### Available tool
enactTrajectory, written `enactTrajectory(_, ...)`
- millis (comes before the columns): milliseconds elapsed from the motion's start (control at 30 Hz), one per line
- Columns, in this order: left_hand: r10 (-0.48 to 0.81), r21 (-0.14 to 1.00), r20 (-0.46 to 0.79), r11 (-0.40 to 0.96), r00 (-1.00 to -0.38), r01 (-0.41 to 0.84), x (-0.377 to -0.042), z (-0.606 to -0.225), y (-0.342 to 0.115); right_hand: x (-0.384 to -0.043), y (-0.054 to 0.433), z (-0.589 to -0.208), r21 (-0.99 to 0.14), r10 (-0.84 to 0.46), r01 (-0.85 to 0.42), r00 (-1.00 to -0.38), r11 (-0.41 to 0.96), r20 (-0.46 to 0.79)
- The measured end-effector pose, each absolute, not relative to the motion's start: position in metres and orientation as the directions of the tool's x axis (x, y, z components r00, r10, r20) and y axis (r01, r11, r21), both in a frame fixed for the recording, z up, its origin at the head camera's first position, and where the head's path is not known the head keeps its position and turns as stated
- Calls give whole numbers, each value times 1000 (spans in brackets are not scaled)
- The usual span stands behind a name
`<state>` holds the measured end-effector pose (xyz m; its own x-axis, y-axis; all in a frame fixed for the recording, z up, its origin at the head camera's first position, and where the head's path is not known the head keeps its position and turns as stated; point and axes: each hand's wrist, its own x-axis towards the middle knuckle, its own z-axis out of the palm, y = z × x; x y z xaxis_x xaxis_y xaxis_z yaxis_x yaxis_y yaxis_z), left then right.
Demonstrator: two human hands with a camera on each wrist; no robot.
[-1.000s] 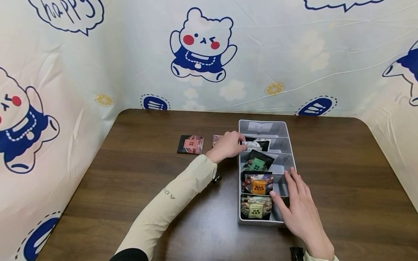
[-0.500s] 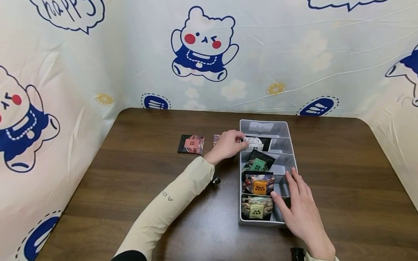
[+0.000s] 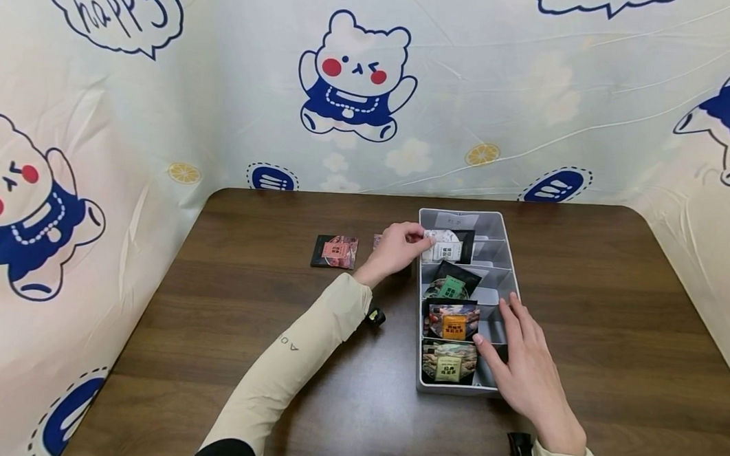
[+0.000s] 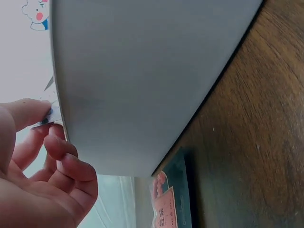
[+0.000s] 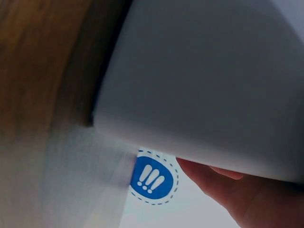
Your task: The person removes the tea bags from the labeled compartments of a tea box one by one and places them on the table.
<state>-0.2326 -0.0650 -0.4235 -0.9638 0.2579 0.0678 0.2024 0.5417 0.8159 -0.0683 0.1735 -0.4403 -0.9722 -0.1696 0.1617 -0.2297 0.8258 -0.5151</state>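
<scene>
My left hand [image 3: 395,251] pinches the left edge of a white-and-black packet [image 3: 447,247] over the second compartment from the back of a grey divided box [image 3: 455,390]. In the left wrist view, the thumb and index finger hold the packet at the box rim. My right hand [image 3: 532,371] rests on the box's right side, its fingers extended over the rim and the thumb reaching inside. Black packets with a green label [image 3: 451,287], an orange label [image 3: 453,325] and a pale yellow label [image 3: 448,369] sit in the nearer compartments.
A black packet with a pink-red label [image 3: 335,252] lies on the brown wooden table [image 3: 246,249] left of the box. Another pinkish packet [image 3: 377,241] is mostly hidden behind my left hand. A patterned cloth [image 3: 243,77] hangs behind the table.
My left hand has shifted slightly left and drawn the white-and-black packet leftward and up, so more of its white front shows. The right hand keeps its place on the box.
</scene>
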Motion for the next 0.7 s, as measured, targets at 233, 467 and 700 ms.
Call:
enactTrajectory(233, 237, 877, 69, 449, -969, 172, -233, -423, -67, -69, 174, -440, -516, -172, -239, -969, 823, 175)
enactTrajectory(467, 198, 925, 34, 365, -980, 106, -233, -421, -69, -69, 174, -440, -516, -175, -240, -970, 823, 171)
enactTrajectory(700, 162, 963, 4, 266, -987, 48, -233, -417, -70, -69, 174, -440, -515, -179, -240, -970, 823, 166)
